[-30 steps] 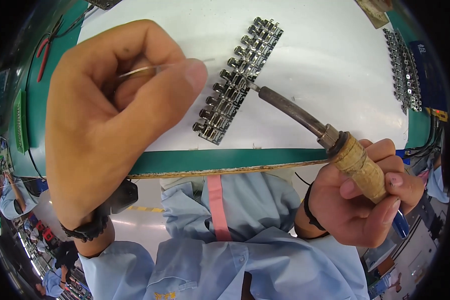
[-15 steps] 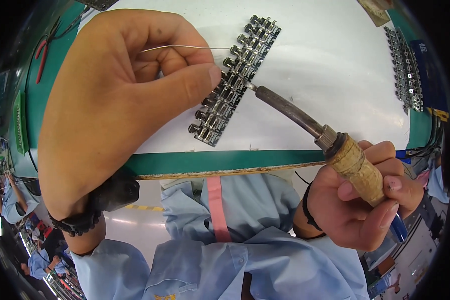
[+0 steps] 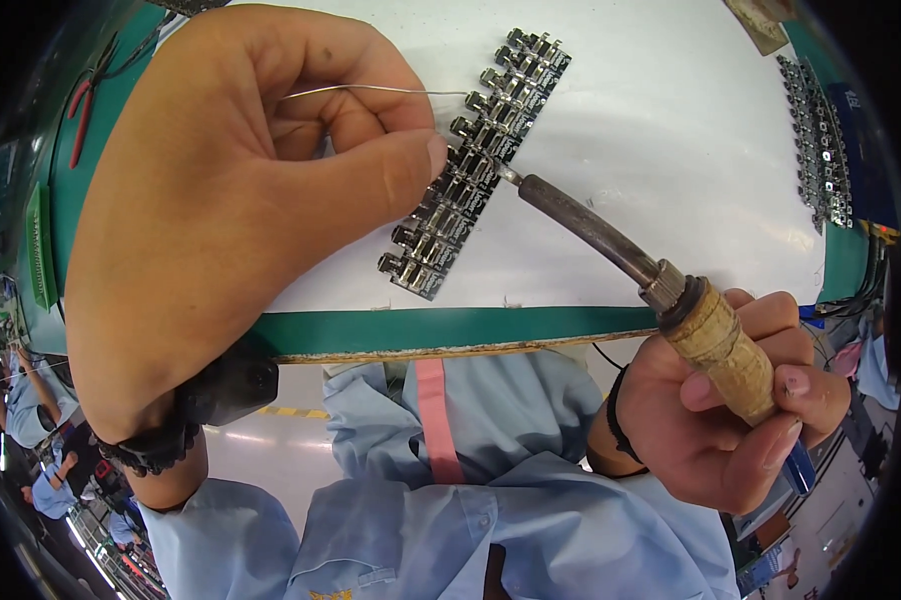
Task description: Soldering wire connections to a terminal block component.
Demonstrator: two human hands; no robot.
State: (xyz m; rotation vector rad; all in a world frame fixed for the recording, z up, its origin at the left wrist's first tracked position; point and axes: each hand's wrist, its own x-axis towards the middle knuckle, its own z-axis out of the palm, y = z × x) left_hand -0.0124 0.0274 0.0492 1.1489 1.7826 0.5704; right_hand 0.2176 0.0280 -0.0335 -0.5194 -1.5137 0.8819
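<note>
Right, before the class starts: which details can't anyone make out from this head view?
Head view: part of the circuit-board strip is hidden behind the left hand.
Head view: one end of the wire disappears inside that hand.
Head view: whether the wire's other end touches the strip is too small to tell.
Head view: part of the soldering iron is covered by the right hand.
Head view: the brown block is cut off by the top edge.

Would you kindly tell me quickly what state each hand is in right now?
Left hand: closed, holding a thin, silvery metal wire.
Right hand: closed around the tan, rough-surfaced handle of a dark-shafted metal soldering iron.
</note>
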